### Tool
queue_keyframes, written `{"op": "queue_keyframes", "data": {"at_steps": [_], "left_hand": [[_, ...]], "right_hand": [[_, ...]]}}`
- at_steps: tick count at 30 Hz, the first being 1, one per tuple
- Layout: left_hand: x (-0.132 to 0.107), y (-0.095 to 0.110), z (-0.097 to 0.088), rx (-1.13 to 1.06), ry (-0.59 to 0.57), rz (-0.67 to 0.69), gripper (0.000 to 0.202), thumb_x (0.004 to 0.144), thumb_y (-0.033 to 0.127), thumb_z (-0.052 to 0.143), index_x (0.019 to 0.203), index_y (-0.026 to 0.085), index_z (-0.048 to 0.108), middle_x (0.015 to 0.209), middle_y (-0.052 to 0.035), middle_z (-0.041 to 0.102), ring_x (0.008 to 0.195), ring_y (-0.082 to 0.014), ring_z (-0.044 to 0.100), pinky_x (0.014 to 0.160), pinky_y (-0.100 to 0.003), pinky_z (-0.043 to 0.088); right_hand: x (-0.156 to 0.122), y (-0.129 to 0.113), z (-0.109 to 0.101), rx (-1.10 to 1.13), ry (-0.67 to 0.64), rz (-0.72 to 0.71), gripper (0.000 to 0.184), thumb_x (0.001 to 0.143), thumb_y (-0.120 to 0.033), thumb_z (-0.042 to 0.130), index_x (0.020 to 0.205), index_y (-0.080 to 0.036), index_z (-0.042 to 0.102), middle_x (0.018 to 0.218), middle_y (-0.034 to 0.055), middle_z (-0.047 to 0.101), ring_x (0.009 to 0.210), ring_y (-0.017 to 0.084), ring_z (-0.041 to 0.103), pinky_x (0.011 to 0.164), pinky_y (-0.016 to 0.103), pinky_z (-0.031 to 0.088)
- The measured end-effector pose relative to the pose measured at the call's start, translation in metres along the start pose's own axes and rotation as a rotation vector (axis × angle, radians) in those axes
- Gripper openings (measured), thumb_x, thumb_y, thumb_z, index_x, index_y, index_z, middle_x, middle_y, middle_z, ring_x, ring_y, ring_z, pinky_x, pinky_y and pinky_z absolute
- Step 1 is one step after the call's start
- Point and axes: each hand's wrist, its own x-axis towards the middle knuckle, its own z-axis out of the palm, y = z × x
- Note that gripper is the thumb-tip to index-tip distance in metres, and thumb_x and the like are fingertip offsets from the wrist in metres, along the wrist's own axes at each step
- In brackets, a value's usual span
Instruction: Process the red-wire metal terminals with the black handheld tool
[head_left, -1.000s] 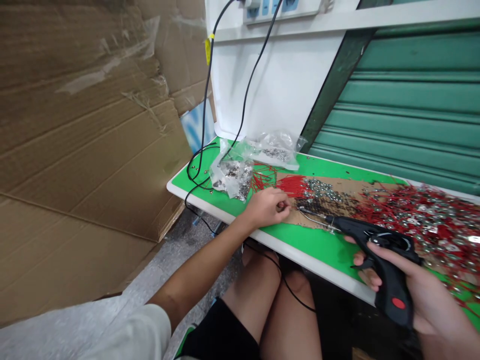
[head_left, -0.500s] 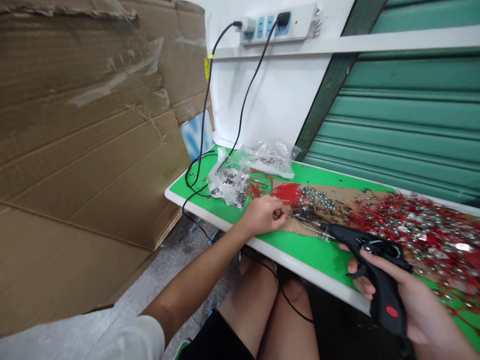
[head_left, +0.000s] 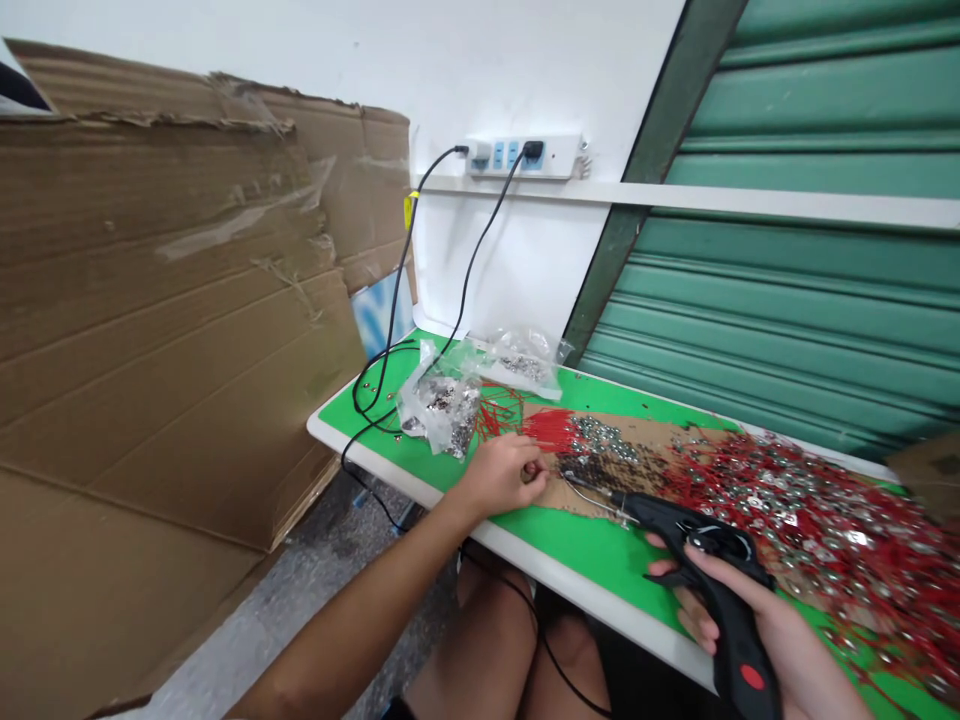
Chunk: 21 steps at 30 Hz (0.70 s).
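Note:
My right hand (head_left: 739,630) is closed round the grip of a black hot glue gun (head_left: 705,570), whose metal tip points left at a brown cardboard sheet (head_left: 652,440) on the green table (head_left: 600,545). At the sheet's left end my left hand (head_left: 504,472) rests with its fingers pinched on a small piece I cannot make out, just beside a bundle of red cords (head_left: 551,428). A row of small silver bells (head_left: 604,435) lies on the sheet just beyond the gun's tip.
A big heap of red cords with silver bells (head_left: 817,515) covers the table's right half. Clear plastic bags of bells (head_left: 442,400) lie at the far left. Black cables (head_left: 401,300) run up to a power strip (head_left: 521,155). Cardboard sheets (head_left: 165,330) lean at left; green shutter (head_left: 795,290) behind.
The camera has tilted up, so the power strip and wall show now. Both hands keep their places, the left at the cords, the right on the glue gun.

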Motion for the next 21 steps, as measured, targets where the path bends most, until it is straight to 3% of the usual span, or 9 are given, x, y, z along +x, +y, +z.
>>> {"op": "queue_keyframes", "data": {"at_steps": [7, 12, 17, 21], "left_hand": [[0.001, -0.001, 0.000, -0.002, -0.019, -0.017, 0.009, 0.083, 0.024, 0.063, 0.077, 0.019, 0.067, 0.081, -0.0020, 0.069, 0.081, -0.0163, 0.061, 0.075, -0.027, 0.047], [0.001, 0.000, 0.000, -0.005, -0.010, -0.023, 0.010, 0.083, 0.024, 0.062, 0.077, 0.019, 0.067, 0.080, -0.0024, 0.069, 0.080, -0.0164, 0.061, 0.075, -0.027, 0.048], [0.000, 0.001, -0.001, -0.030, -0.009, -0.021, 0.007, 0.082, 0.022, 0.063, 0.078, 0.019, 0.067, 0.082, -0.0020, 0.069, 0.081, -0.0155, 0.062, 0.076, -0.026, 0.048], [-0.001, 0.000, 0.000, -0.058, 0.009, 0.003, 0.007, 0.082, 0.021, 0.062, 0.076, 0.018, 0.066, 0.079, -0.0019, 0.068, 0.079, -0.0150, 0.062, 0.076, -0.025, 0.048]], "right_hand": [[-0.007, -0.001, -0.009, 0.134, -0.077, 0.025, 0.039, 0.067, -0.036, 0.084, 0.096, -0.013, 0.071, 0.046, -0.0030, 0.048, 0.038, 0.010, 0.041, 0.033, 0.017, 0.039], [-0.009, 0.001, -0.016, 0.229, -0.088, -0.026, 0.039, 0.063, -0.034, 0.086, 0.094, -0.016, 0.073, 0.056, 0.0001, 0.056, 0.041, 0.009, 0.041, 0.033, 0.018, 0.042], [-0.016, -0.001, -0.005, 0.324, -0.038, -0.080, 0.039, 0.055, -0.036, 0.090, 0.084, -0.014, 0.073, 0.055, 0.0006, 0.055, 0.041, 0.007, 0.038, 0.034, 0.015, 0.041], [-0.018, -0.003, -0.002, 0.345, -0.052, -0.076, 0.038, 0.057, -0.035, 0.090, 0.084, -0.015, 0.073, 0.058, 0.0011, 0.058, 0.043, 0.007, 0.042, 0.036, 0.014, 0.044]]}}
